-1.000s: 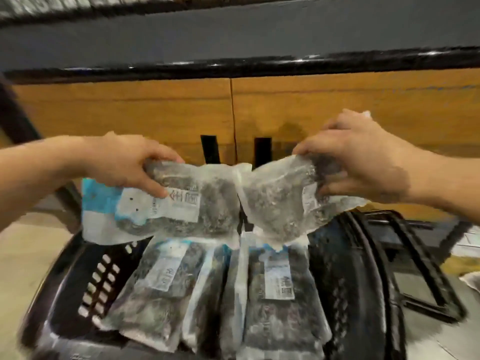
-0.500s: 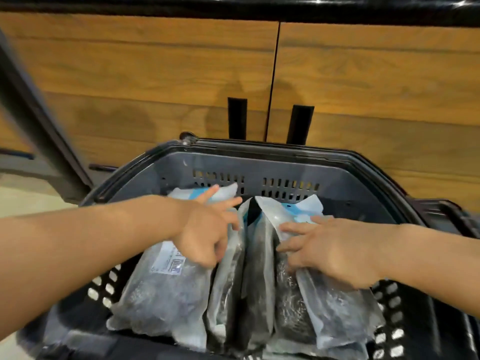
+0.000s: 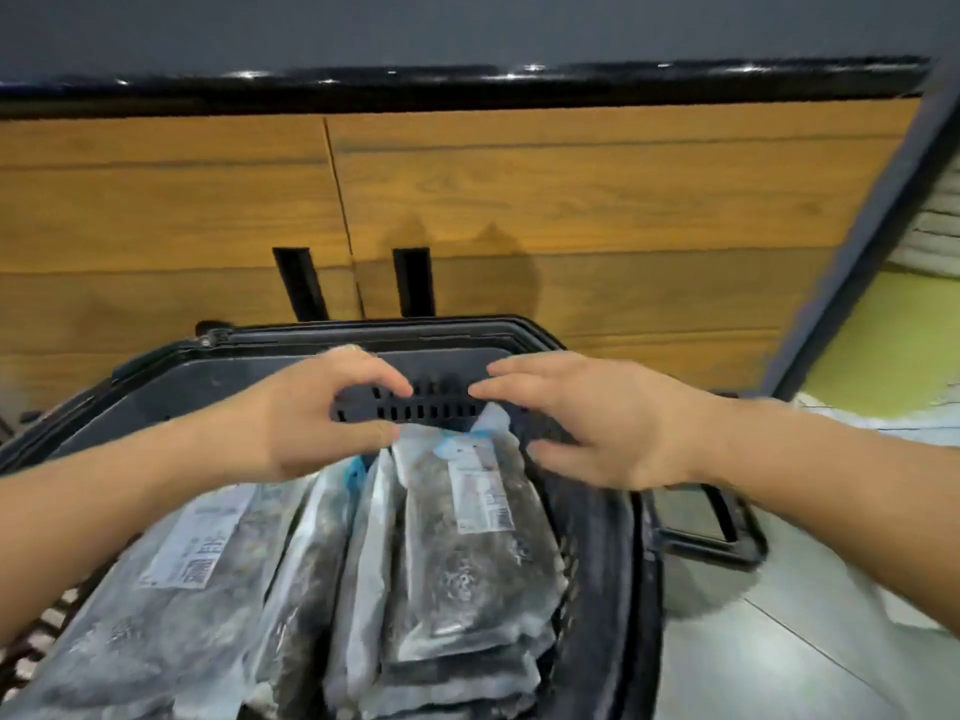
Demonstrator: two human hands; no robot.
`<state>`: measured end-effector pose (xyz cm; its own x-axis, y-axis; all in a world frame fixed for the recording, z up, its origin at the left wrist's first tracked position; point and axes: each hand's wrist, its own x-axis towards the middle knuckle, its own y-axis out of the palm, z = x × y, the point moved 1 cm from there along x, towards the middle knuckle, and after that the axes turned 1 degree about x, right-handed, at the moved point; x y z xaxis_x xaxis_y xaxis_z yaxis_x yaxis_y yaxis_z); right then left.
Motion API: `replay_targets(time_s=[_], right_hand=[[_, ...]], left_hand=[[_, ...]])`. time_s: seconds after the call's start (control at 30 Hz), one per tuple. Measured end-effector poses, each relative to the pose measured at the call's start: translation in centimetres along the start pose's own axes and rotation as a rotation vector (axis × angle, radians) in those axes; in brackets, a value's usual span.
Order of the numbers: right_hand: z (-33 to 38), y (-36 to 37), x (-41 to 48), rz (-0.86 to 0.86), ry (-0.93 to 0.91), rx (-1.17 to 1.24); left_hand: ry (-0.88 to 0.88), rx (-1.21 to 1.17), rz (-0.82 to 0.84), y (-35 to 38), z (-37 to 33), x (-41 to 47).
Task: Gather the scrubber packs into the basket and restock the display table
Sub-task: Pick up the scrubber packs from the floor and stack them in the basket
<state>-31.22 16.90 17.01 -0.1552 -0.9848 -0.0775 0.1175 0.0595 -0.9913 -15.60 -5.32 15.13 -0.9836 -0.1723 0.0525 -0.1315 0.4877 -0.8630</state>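
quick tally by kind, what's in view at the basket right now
scrubber packs: 4 distinct, more stacked beneath, too blurred to count
basket: 1
hands: 2, left hand and right hand, both empty
black cabinet handles: 2
total: at least 9

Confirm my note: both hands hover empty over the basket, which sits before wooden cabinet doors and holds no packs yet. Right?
No. The head view shows the basket holding several scrubber packs. The rest stands: the left hand and right hand hover empty over it, wooden cabinet doors behind.
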Motion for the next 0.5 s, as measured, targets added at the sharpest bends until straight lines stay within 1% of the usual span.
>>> replay_targets(time_s=[0.1, 0.17, 0.27, 0.33, 0.4, 0.5], right_hand=[[-4.3, -2.5, -6.4, -0.207, 0.101, 0.082], [-7.7, -3.4, -11.7, -0.310, 0.203, 0.109], [-12.7, -3.0, -20.8, -0.417, 0.411, 0.132], [-15.9, -1.1, -27.2, -0.437, 0.583, 0.190], [-18.9, 2.3, -33.6, -0.411, 0.754, 0.248], [-22.5, 9.2, -42.5, -0.269, 0.961, 0.290]], left_hand=[[0.027, -0.200, -0.076, 1.5, -7.6, 4.0], [0.083, -0.279, -0.114, 3.3, -13.1, 6.7], [0.149, -0.407, -0.096, 7.8, -21.6, 10.8], [0.165, -0.465, -0.049, 12.2, -26.6, 13.4], [0.170, -0.513, 0.038, 17.4, -31.2, 15.7], [0.137, -0.510, 0.220, 25.7, -37.1, 17.6]])
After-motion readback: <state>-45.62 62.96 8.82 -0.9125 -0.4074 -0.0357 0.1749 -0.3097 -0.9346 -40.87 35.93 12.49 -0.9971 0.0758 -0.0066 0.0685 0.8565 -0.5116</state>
